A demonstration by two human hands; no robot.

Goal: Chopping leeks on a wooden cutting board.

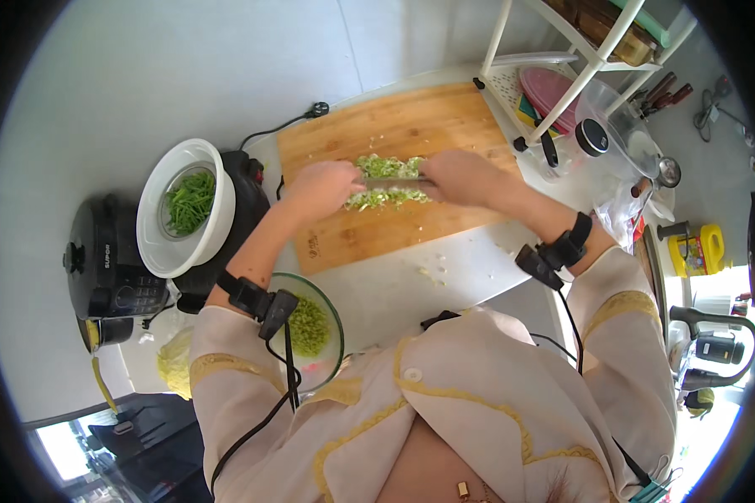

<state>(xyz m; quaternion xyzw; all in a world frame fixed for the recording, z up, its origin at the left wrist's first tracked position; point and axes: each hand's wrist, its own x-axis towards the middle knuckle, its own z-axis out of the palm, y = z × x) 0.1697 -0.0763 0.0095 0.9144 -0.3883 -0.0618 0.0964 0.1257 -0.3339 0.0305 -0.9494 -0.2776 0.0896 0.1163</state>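
Observation:
A knife (393,183) lies crosswise over a heap of chopped pale-green vegetable (387,166) on a bamboo cutting board (409,119). My right hand (456,178) grips the knife at its right end; the handle is hidden inside the fist. At the other end of the blade, the fingers of my left hand (327,185) are closed on its tip. Chopped bits show on both the far and near sides of the blade. Scattered crumbs dot the board around the heap.
Left of the board, a white bowl (217,251) holds cut green stalks in a strainer, beside a black rice cooker (100,264). A glass bowl (338,327) of chopped greens stands near my left forearm. A white shelf rack (594,78) and a lidded jar (591,137) stand right.

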